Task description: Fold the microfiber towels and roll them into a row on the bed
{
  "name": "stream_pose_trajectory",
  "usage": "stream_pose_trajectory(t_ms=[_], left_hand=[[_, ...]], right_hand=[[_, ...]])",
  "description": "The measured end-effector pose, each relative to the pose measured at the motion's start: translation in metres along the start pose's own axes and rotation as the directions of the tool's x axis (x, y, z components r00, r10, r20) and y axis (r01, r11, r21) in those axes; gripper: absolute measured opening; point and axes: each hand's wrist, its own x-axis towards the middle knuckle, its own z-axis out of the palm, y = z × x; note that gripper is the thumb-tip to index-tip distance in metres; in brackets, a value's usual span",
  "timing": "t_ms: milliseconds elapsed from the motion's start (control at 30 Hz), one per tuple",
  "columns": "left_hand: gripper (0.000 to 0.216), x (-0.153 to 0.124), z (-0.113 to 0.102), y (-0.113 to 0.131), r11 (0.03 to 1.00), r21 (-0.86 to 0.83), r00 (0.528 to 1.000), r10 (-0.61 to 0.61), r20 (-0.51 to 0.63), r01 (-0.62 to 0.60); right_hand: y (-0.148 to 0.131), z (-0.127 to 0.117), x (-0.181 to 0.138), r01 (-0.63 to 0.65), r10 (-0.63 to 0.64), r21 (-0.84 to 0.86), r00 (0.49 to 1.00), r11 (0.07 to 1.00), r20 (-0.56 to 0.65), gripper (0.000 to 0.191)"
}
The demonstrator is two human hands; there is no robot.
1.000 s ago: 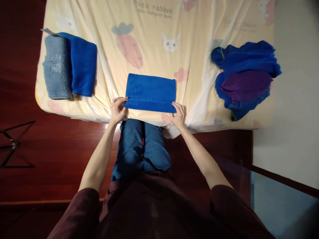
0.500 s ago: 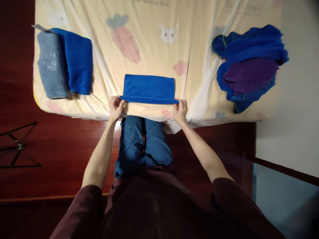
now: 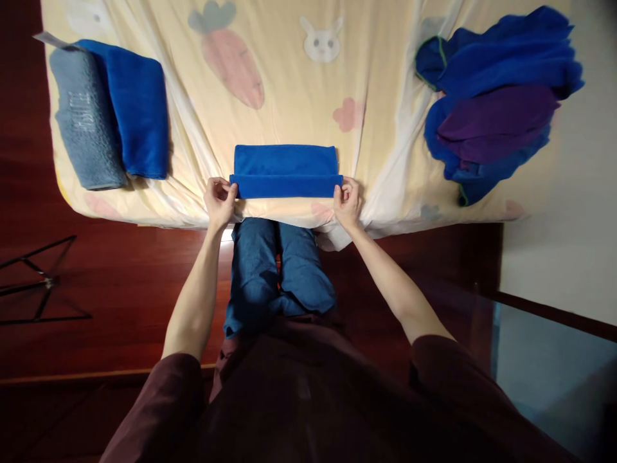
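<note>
A blue towel (image 3: 285, 161) lies on the bed near its front edge, with its near part turned up into a flap over the rest. At the flap's left end, my left hand (image 3: 220, 199) pinches the corner between thumb and fingers. My right hand (image 3: 348, 202) grips the right end of the same flap. The flap lies level between both hands, covering roughly the near half of the towel.
On the left of the bed (image 3: 289, 109) sit a rolled grey towel (image 3: 87, 122) and a folded blue towel (image 3: 139, 116). Crumpled blue cloths (image 3: 506, 58) with a purple cloth (image 3: 496, 125) lie at the right. A black metal stand (image 3: 45, 283) is on the floor.
Both hands have turned the towel's near edge farther up and away from me, so a narrow fold has become a wider flap. The view has shifted slightly.
</note>
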Motion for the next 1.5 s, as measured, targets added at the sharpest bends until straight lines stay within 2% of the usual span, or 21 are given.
stream_pose_trajectory(t_ms=[167, 500, 667, 800, 933, 1000, 1267, 1400, 1500], left_hand=[[0.055, -0.002, 0.004, -0.001, 1.000, 0.021, 0.999, -0.005, -0.045, 0.005], [0.037, -0.004, 0.006, 0.004, 0.990, 0.136, 0.995, 0.050, -0.088, -0.038], [0.028, -0.005, 0.005, 0.005, 0.981, 0.190, 0.993, 0.060, -0.106, -0.039], [0.026, -0.004, 0.003, 0.009, 0.969, 0.229, 0.984, 0.124, -0.131, -0.091], [0.014, -0.003, 0.001, 0.015, 0.955, 0.214, 0.972, 0.224, -0.074, -0.204], [0.008, -0.003, 0.001, 0.017, 0.954, 0.200, 0.972, 0.233, -0.023, -0.224], [0.025, -0.002, -0.006, 0.019, 0.958, 0.213, 0.979, 0.174, 0.110, -0.194], [0.055, -0.003, -0.011, 0.019, 0.945, 0.251, 0.966, 0.160, 0.205, -0.210], [0.059, -0.003, -0.011, 0.019, 0.936, 0.292, 0.968, 0.138, 0.211, -0.198]], right_hand=[[0.005, 0.004, -0.001, 0.009, -0.009, 0.005, 1.000, 1.000, -0.004, 0.041], [-0.004, -0.002, 0.000, 0.085, -0.085, 0.013, 0.996, 0.996, -0.008, 0.035], [-0.003, -0.001, 0.001, 0.156, -0.156, -0.086, 0.988, 0.984, 0.006, 0.034], [-0.003, -0.001, 0.003, 0.221, -0.218, -0.103, 0.975, 0.970, 0.042, 0.039], [-0.006, -0.004, 0.005, 0.211, -0.204, -0.093, 0.976, 0.973, 0.081, 0.041], [-0.008, -0.004, 0.006, 0.195, -0.188, -0.088, 0.979, 0.977, 0.085, 0.041], [-0.007, -0.004, 0.005, 0.249, -0.244, -0.092, 0.968, 0.964, 0.064, 0.041], [-0.010, -0.010, 0.005, 0.266, -0.246, -0.138, 0.958, 0.954, 0.148, 0.044], [-0.015, -0.016, 0.006, 0.278, -0.240, -0.164, 0.946, 0.947, 0.219, 0.054]])
